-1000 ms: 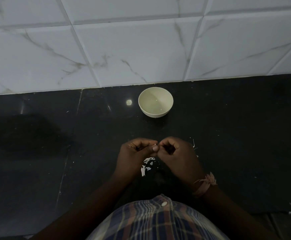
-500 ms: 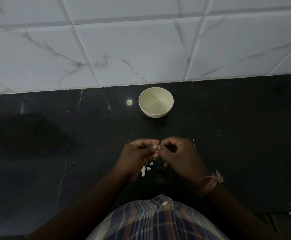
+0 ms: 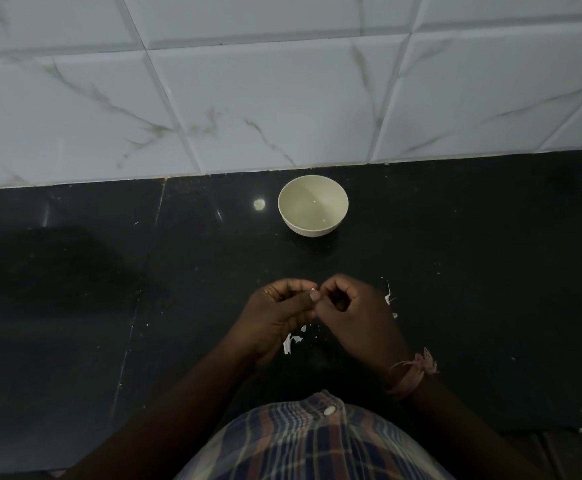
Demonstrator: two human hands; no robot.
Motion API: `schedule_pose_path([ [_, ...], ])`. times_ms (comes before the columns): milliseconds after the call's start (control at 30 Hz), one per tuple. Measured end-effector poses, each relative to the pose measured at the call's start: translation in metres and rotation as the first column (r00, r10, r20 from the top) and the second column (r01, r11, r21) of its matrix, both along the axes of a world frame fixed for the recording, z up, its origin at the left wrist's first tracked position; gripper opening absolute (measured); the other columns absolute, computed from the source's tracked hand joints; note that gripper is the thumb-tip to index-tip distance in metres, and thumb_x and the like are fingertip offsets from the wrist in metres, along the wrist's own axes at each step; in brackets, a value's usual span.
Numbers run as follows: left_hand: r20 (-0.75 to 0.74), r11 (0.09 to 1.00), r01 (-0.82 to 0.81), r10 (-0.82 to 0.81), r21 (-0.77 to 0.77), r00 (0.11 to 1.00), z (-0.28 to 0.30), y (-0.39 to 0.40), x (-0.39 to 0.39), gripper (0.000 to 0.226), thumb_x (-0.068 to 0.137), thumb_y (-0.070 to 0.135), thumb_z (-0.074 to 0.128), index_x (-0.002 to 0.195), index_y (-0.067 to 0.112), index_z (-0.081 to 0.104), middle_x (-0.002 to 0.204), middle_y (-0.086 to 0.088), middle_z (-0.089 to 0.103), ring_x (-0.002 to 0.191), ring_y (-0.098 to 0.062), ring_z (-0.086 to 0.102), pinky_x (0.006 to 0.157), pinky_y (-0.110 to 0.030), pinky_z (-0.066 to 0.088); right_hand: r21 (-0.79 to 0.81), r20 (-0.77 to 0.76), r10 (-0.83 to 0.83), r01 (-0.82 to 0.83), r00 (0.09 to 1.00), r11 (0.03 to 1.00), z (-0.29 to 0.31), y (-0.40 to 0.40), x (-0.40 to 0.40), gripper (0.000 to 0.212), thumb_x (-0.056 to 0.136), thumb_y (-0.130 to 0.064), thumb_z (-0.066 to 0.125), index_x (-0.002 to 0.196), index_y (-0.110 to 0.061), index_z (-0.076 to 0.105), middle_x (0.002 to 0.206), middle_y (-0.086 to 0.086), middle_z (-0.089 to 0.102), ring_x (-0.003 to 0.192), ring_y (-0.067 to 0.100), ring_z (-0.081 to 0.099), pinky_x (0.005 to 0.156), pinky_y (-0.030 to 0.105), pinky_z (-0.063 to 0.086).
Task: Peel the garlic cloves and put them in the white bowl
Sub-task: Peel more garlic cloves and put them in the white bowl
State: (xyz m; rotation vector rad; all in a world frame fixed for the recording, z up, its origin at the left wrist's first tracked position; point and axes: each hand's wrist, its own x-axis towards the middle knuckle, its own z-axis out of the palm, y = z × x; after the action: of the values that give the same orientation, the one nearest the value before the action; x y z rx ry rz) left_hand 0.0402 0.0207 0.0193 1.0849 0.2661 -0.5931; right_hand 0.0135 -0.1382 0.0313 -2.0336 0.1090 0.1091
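Fingers of your left hand (image 3: 275, 317) and right hand (image 3: 355, 313) curl tight, pinching one tiny pale garlic clove (image 3: 313, 290) between them. Pull the skin off gently. Drop it into the round white bowl (image 3: 312, 205) farther back, apart from both hands.

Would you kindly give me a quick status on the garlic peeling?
Left hand and right hand pinching one small garlic clove. Round white bowl looks empty. Path clear.

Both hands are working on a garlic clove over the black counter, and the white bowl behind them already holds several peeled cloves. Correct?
Not quite. The head view shows the white bowl with no cloves inside. The rest holds: left hand and right hand pinch the garlic clove over the black counter.
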Motion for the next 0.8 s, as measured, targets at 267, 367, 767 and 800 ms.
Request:
schedule_pose_path([
  [267,-0.024,0.998,-0.034,0.033,-0.061,0.999,-0.0013,-0.0019,-0.0019,0.023,0.075,0.003,0.074,0.098,0.002,0.074,0.094,-0.013,0.076,0.083,-0.020,0.073,0.079,-0.026,0.062,0.087,-0.033,-0.058,0.060,0.998,0.994,0.0017,-0.0001,-0.0006,0.011,0.087,-0.021,0.068,0.077,-0.022,0.063,0.068,0.003,0.065,0.063,0.030,0.063,0.061,0.047,0.056],
  [367,-0.033,0.997,-0.060,0.058,-0.055,0.998,-0.0026,-0.0017,-0.0019,0.025,0.075,0.002,0.074,0.100,0.001,0.073,0.093,-0.013,0.076,0.081,-0.020,0.073,0.076,-0.025,0.062,0.104,-0.060,-0.062,0.068,0.996,0.992,0.0003,-0.0002,-0.0009,0.011,0.091,-0.020,0.067,0.080,-0.022,0.065,0.066,0.000,0.067,0.061,0.029,0.065,0.060,0.047,0.057],
  [767,0.206,0.969,-0.069,0.019,0.237,0.978,-0.0072,0.0008,-0.0028,0.012,0.082,-0.006,0.075,0.090,0.002,0.070,0.082,-0.012,0.076,0.073,-0.017,0.073,0.068,-0.022,0.059,0.234,-0.103,-0.058,0.080,0.993,0.969,0.0037,-0.0035,0.0028,0.007,0.094,-0.013,0.069,0.093,-0.016,0.075,0.076,0.004,0.074,0.066,0.018,0.072,0.064,0.028,0.059],
  [800,0.213,0.966,-0.060,0.005,0.253,0.977,-0.0082,0.0018,-0.0032,0.012,0.084,-0.007,0.074,0.089,0.002,0.070,0.081,-0.011,0.076,0.072,-0.017,0.074,0.067,-0.022,0.059,0.249,-0.124,-0.053,0.083,0.991,0.965,0.0029,-0.0034,0.0029,0.007,0.094,-0.012,0.069,0.093,-0.013,0.076,0.074,0.008,0.074,0.064,0.019,0.071,0.064,0.028,0.059],
])
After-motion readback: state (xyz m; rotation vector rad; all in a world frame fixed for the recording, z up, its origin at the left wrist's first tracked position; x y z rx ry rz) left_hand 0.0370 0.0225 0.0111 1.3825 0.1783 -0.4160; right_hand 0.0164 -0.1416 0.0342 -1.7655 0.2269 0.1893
